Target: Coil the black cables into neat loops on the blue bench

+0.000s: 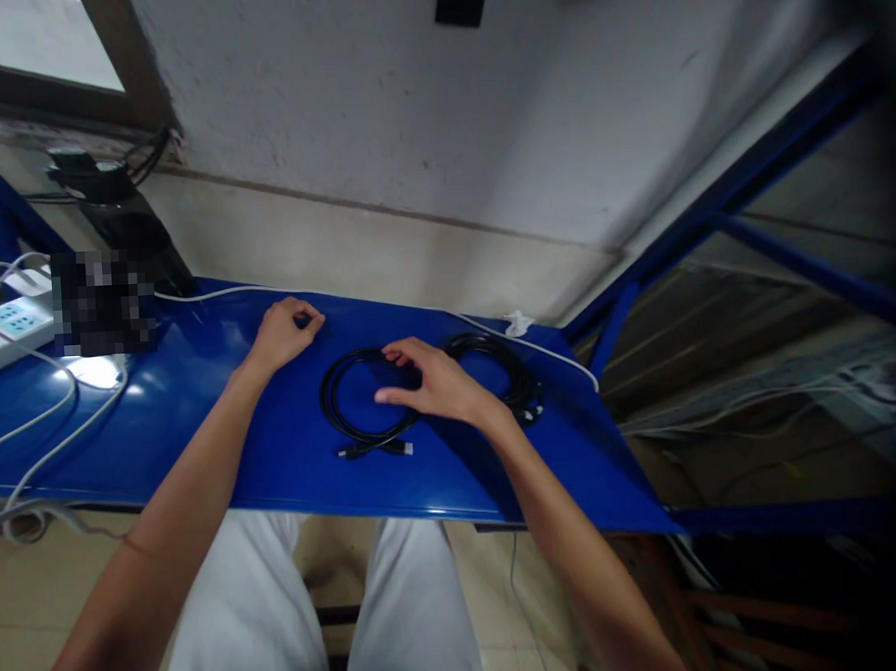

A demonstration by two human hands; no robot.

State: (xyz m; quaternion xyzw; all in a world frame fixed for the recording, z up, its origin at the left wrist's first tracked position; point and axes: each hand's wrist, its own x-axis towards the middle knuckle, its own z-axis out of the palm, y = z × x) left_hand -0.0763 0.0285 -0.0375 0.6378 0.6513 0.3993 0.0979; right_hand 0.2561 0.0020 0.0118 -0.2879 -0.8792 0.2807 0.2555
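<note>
My left hand [292,334] is over the far part of the blue table [290,464], its fingers loosely curled and a small gap between thumb and fingertips. Nothing shows in it. My right hand [439,378] is open, thumb and fingers apart, above the right side of a coiled black cable [330,407]. Whether it touches the coil I cannot tell. The cable's two plugs [379,448] lie on the near side of the loop. To the right of that hand is a second, thicker coil of black cable [501,358], partly hidden by the hand and wrist.
A white power strip [8,333] with white cords stands at the left, beside a dark bottle [130,217]. One white cord [524,344] runs along the wall edge, past a crumpled white scrap [517,323]. Blue frame bars [713,223] rise on the right.
</note>
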